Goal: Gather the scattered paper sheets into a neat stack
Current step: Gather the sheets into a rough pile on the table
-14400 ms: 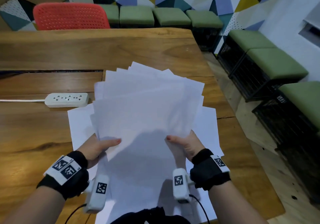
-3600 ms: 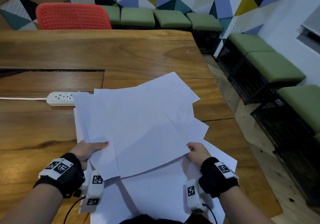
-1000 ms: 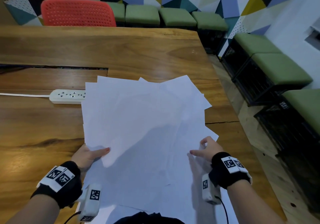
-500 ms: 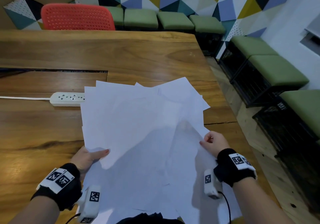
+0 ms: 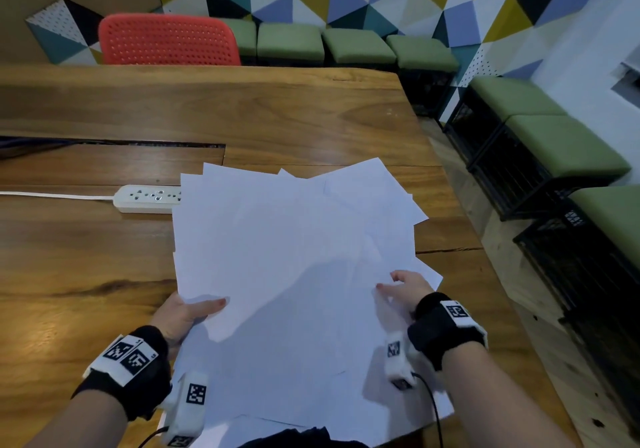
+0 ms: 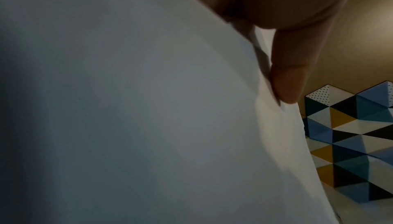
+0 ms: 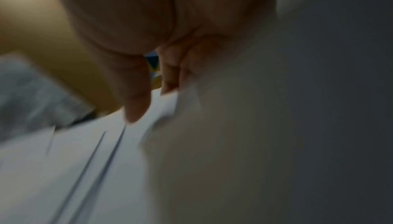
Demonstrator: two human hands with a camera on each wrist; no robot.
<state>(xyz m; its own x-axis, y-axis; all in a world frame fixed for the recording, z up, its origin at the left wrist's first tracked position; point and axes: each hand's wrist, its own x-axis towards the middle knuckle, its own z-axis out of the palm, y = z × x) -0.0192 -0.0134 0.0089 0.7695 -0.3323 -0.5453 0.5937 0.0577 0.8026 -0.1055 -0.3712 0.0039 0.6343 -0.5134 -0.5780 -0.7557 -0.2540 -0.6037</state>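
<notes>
head view, right hand (image 5: 403,288) now atop paper sheets (image 5: 294,257), left hand (image 5: 183,312) unchanged

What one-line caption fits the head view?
Both hands, left hand and right hand, gather fanned paper sheets on wooden table.

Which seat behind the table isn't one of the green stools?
The red perforated plastic chair at the wooden table's far left edge. It alone is red and has a backrest; the green cushioned stools are flat-topped.

Your paper sheets (image 5: 294,257) lie fanned near the table's (image 5: 242,118) right edge, power strip (image 5: 149,198) touching their left.
</notes>
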